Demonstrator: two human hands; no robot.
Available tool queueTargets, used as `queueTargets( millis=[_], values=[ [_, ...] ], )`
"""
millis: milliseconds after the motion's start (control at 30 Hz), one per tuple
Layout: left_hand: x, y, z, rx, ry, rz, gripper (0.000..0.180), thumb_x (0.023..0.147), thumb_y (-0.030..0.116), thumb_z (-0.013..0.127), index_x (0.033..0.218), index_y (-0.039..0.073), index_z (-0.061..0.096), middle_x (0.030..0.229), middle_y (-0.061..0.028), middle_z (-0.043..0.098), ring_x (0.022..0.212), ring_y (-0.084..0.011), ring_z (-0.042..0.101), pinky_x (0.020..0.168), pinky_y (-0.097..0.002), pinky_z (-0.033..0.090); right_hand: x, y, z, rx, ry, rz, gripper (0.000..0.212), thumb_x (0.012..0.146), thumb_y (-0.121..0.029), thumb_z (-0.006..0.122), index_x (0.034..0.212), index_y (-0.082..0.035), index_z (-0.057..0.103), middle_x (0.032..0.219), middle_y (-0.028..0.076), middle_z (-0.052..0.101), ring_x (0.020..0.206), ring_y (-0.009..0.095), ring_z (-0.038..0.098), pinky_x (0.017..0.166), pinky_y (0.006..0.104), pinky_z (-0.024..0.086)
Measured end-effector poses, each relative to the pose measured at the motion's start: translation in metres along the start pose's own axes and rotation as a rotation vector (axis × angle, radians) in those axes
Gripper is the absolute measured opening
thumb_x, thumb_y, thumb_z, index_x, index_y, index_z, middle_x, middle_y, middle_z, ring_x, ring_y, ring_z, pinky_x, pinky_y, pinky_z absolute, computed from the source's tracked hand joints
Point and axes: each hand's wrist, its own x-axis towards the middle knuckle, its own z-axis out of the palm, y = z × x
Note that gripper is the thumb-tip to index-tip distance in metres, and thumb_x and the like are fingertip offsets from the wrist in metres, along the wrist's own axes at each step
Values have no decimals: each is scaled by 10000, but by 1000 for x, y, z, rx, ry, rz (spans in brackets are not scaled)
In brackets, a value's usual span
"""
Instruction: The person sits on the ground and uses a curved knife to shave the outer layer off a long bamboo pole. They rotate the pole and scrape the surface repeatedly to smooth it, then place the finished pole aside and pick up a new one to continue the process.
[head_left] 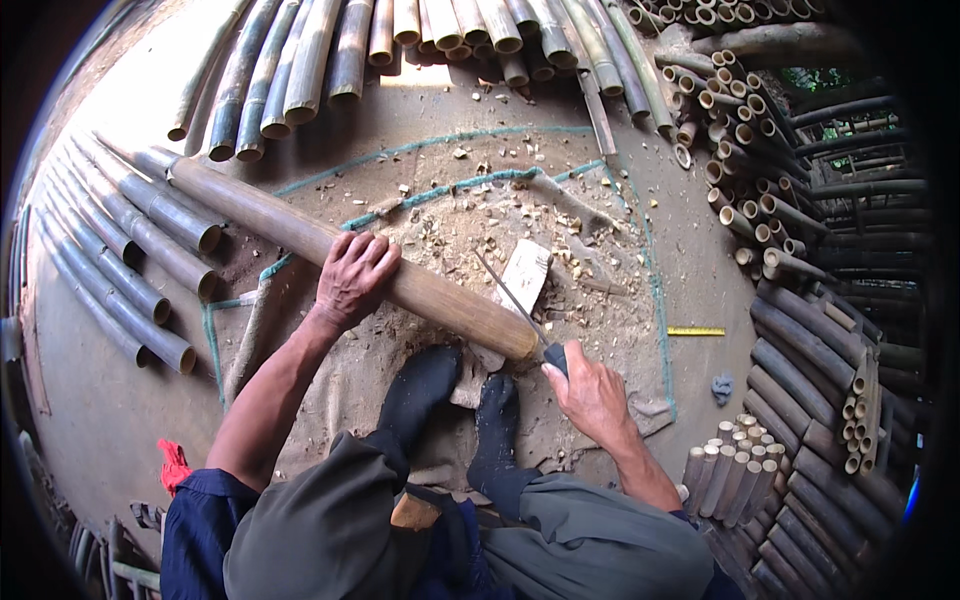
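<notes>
A thick brown bamboo pole (450,310) slants from the far left down to an end in front of my feet. My left hand (355,272) lies over its middle, fingers curled round the top. In my right hand (588,393), beside the near end of the pole, is the dark handle of a long thin-bladed tool (512,297). Its blade points away and to the left, along the pole's end; whether it is a saw or a knife I cannot tell. A pale wooden block (526,270) lies just beyond the blade.
Wood chips cover a green-edged sack cloth (480,215). Bamboo poles lie at the left (150,230) and far side (330,60). Cut bamboo pieces (735,470) stand at the near right, with stacked bamboo (795,370) behind. A yellow measuring strip (695,331) lies at the right.
</notes>
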Motion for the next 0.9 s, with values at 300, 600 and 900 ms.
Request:
queueTargets(
  millis=[300,600,900],
  values=[
    [2,7,2,49,25,12,387,883,236,678,1249,111,663,1251,-76,673,1230,-262,647,1132,-474,451,10,30,19,18,182,-132,320,1048,-249,709,1126,5,529,870,273,724,790,510,740,662,563,573],
    [-11,5,2,84,17,-25,389,894,229,692,1268,126,658,1274,-75,662,1266,-267,628,1149,-477,440,-8,-24,-24,199,313,-297,300,1040,-232,727,1078,-9,529,931,276,723,812,484,754,663,563,571],
    [19,8,-34,-109,-361,-80,780,647,164,861,1365,97,563,1350,-126,605,1392,-328,524,1201,-514,365,1,7,-13,63,6,63,328,1064,-281,683,1208,-16,553,875,290,731,842,519,737,726,580,573]
  ],
)
